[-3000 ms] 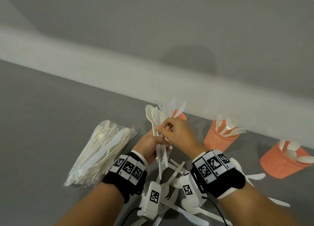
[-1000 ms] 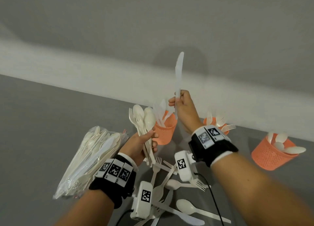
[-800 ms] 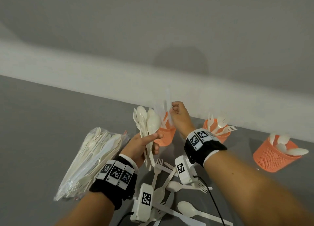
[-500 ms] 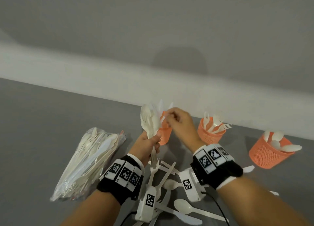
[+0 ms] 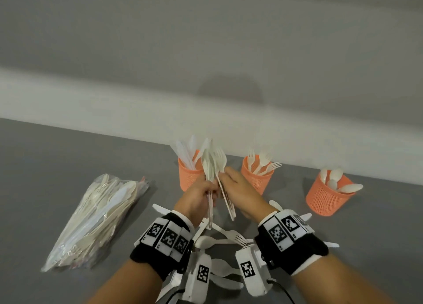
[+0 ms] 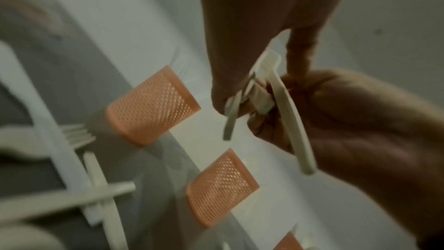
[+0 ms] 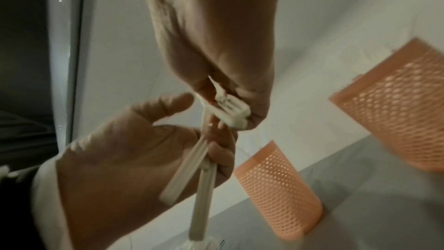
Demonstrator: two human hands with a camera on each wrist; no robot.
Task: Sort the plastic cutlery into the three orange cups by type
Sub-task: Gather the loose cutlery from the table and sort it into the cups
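Left hand (image 5: 198, 197) is clamped round a bunch of white plastic cutlery (image 5: 211, 166), right in front of the knife-filled orange mesh cup (image 5: 189, 176). Right hand (image 5: 240, 192) pinches one cream fork (image 5: 223, 182) out of it.

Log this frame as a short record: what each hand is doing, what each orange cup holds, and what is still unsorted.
left hand: grips a bundle of cutlery, upright
right hand: pinches one fork at the bundle
left cup: knives
middle cup: forks
right cup: spoons
loose cutlery: forks and spoons lying on the grey table under the wrists
plastic bag: more cutlery inside, left of the hands
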